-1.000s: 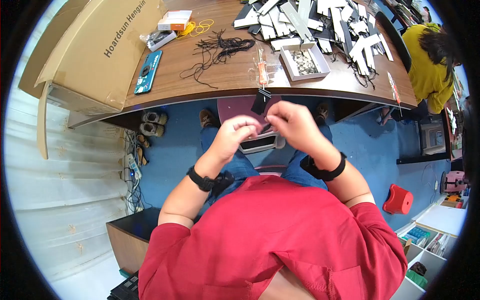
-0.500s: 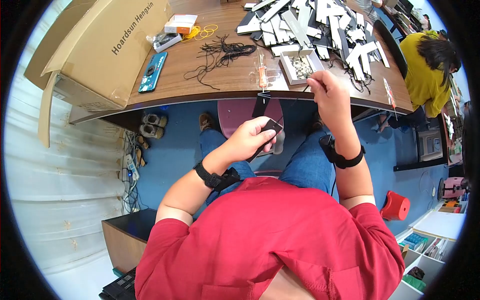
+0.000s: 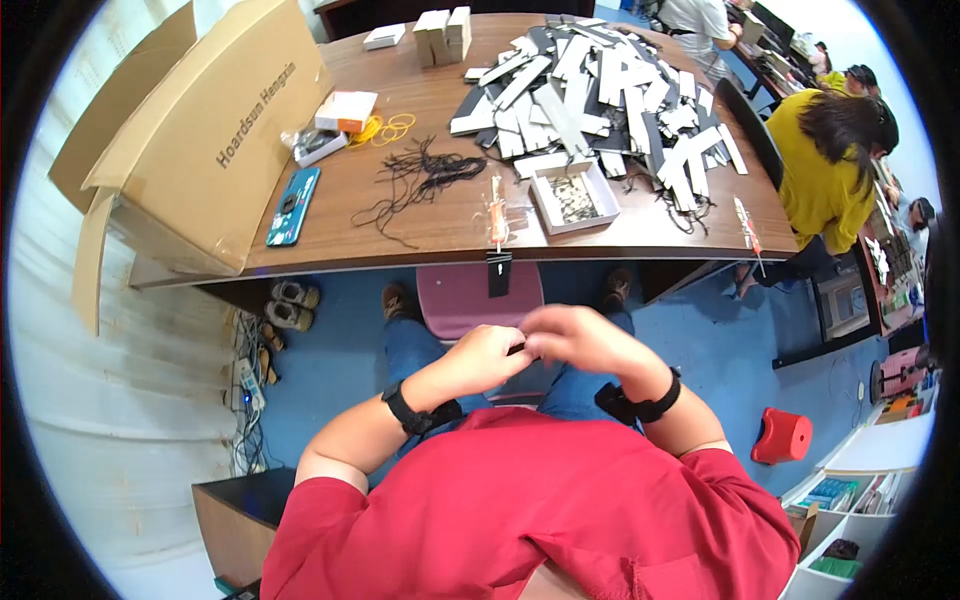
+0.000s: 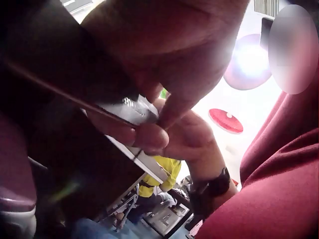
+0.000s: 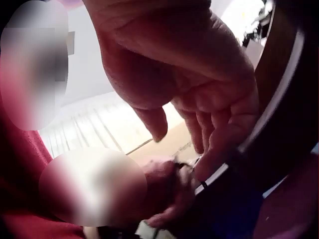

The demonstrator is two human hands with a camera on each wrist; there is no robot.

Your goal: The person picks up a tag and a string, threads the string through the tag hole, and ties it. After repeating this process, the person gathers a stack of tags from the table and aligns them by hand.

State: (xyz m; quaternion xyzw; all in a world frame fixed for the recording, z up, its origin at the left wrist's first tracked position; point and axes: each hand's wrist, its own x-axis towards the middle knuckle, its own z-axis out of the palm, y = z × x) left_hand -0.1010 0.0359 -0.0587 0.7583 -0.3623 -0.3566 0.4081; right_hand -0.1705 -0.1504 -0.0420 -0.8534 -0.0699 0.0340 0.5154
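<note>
Bench (image 3: 330, 230): wooden, bearing a cardboard box (image 3: 200, 140) at its left end and a heap of tags (image 3: 600, 90) at its right.
Left hand (image 3: 487, 357): below the bench's near edge, grip curled on a black tag.
Right hand (image 3: 575, 340): touching the left, fingertips pinched on a thin cord.
Black tag (image 3: 515, 349): a sliver between the hands; long axis cannot be told.
Cord (image 4: 65, 94): taut, slanting down to the right fingertips.

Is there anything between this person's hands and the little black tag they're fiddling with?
Nothing visible. The left hand pinches the black tag above the lap, and the right hand meets it directly, its fingertips seemingly pinching the thin cord. The table stands well clear ahead.
</note>
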